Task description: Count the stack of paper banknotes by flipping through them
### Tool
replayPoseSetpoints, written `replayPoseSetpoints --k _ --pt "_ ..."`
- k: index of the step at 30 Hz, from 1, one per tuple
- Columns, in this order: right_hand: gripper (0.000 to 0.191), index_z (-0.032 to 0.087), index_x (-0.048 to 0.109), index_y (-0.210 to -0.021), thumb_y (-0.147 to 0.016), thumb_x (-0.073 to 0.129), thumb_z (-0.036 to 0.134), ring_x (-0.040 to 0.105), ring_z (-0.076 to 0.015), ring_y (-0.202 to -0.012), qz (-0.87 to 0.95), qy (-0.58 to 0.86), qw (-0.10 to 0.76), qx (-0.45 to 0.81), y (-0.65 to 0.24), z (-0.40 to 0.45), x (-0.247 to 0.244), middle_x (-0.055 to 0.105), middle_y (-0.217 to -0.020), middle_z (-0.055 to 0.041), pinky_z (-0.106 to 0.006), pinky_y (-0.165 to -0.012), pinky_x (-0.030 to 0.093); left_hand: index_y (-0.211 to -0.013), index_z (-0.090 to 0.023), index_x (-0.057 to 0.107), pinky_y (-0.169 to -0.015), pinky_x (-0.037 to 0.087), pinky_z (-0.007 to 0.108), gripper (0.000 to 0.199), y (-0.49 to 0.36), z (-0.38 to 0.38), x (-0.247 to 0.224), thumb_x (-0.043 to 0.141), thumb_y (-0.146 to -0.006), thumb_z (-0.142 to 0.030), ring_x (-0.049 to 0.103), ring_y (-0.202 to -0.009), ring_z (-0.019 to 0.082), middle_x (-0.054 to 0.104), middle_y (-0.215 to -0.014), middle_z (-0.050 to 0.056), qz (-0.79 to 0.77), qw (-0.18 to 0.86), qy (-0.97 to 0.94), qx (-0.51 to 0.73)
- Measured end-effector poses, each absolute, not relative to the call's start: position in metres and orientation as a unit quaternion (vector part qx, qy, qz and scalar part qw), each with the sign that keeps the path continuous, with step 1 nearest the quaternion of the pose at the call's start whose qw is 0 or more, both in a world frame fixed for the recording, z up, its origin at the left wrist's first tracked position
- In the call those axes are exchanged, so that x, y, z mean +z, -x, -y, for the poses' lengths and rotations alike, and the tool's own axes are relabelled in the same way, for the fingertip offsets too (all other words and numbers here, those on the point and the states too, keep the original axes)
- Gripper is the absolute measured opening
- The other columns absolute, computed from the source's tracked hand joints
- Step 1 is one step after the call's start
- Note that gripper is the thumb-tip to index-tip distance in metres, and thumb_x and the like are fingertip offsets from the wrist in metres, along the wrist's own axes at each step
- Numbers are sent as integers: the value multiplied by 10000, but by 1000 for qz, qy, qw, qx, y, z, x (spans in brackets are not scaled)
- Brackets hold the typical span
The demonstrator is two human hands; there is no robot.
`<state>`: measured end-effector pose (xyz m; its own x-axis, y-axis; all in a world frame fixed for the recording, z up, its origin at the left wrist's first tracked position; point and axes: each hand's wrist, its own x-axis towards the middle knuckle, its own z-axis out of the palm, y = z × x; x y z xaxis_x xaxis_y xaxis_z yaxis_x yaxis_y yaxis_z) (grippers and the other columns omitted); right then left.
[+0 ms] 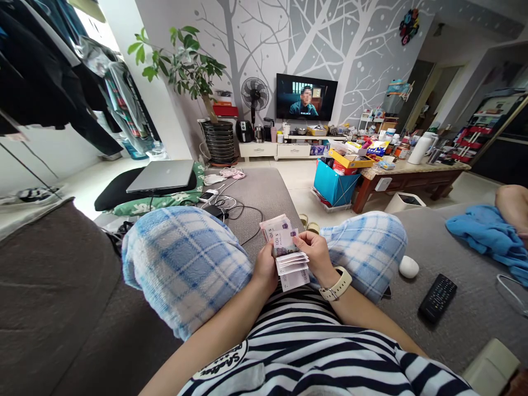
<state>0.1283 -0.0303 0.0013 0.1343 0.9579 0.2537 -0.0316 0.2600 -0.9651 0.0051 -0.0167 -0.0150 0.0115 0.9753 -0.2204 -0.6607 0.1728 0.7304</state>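
Several pale purple banknotes (pixel 284 242) are fanned out above my lap, their lower ends folded over in layers. My left hand (pixel 266 267) grips the left side of the bundle, with the thumb along its edge. On the right, my right hand (pixel 315 252) pinches the edge of a note near its upper corner between thumb and fingers. A watch with a light strap (pixel 336 284) is on my right wrist. The fingers behind the notes are hidden.
Blue-and-white plaid fabric (pixel 190 264) covers both knees. Cables (pixel 225 206) and a laptop (pixel 160 176) lie ahead on the left. A remote (pixel 438 298) and white mouse (pixel 408 267) rest on the right. Beyond stands a cluttered table (pixel 412 171); a person's limb (pixel 511 206) shows far right.
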Motion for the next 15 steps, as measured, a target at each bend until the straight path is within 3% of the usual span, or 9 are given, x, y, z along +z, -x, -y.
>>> replayPoseSetpoints --k 15 --pt "320 186 645 -698 -742 707 497 477 -139 -580 517 443 605 412 -127 34 8 571 -612 10 -271 -558 389 -916 -115 703 -803 569 336 197 -4 17 -15 608 -818 -258 736 -801 221 771 -894 98 -361 686 -207 597"
